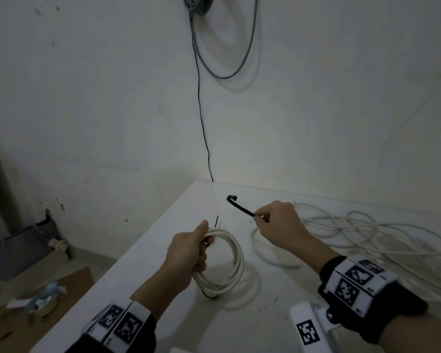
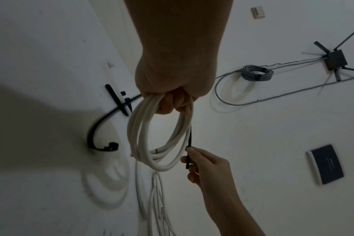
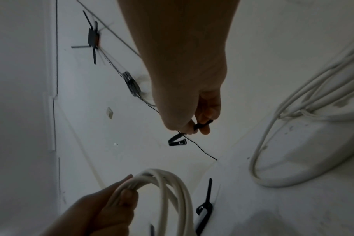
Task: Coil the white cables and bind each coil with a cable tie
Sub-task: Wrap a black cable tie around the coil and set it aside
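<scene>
My left hand (image 1: 201,240) grips a white cable coil (image 1: 239,261) of several loops and holds it upright over the white table (image 1: 163,250). A dark band shows at the coil's lower edge. In the left wrist view the fingers of the left hand (image 2: 172,102) curl through the coil (image 2: 135,135). To its right, my right hand (image 1: 256,216) pinches a black cable tie (image 1: 236,203), apart from the coil. The tie's curled head end points away from me. The right wrist view shows the same tie (image 3: 175,138) pinched by the right hand (image 3: 196,127).
A tangle of loose white cables (image 1: 367,230) covers the table's right side. A spare black tie (image 1: 216,221) lies beyond the coil. A thin black wire (image 1: 201,110) and a grey cable loop (image 1: 224,72) hang on the wall. Left of the table's edge, tape rolls (image 1: 43,301) lie on the floor.
</scene>
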The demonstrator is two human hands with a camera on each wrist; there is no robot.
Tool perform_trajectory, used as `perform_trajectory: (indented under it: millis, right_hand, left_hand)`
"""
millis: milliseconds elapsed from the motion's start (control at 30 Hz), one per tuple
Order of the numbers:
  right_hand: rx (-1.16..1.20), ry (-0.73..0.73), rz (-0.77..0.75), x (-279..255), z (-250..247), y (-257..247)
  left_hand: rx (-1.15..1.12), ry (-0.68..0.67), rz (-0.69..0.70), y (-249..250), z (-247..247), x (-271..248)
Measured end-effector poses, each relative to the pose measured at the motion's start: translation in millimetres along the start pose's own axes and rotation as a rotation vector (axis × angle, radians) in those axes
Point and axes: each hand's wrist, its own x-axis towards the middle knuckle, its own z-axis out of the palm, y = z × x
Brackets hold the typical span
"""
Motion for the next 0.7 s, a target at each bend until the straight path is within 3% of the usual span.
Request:
perform_trajectory:
  millis: [167, 333, 467, 700]
  right_hand:
    - [0.039, 0.254, -0.305, -21.6, -42.3, 5.3]
    - [-0.356, 0.206, -0.529, -56.5, -76.3, 20.4]
    - [-0.687, 0.202, -0.573, -78.1, -94.4, 29.4]
    - [-0.805, 0.351, -0.549, -100.3, -114.2, 28.5]
  left_hand:
    - [0.005, 0.074, 0.102, 14.6, 26.5, 2.0]
    - [-0.059, 0.147, 0.163, 20.7, 61.0, -0.8]
    - [-0.034, 0.104, 0.191, 16.2, 94.2, -12.0]
    - [0.089, -0.029, 0.258, 1.9, 141.1, -32.2]
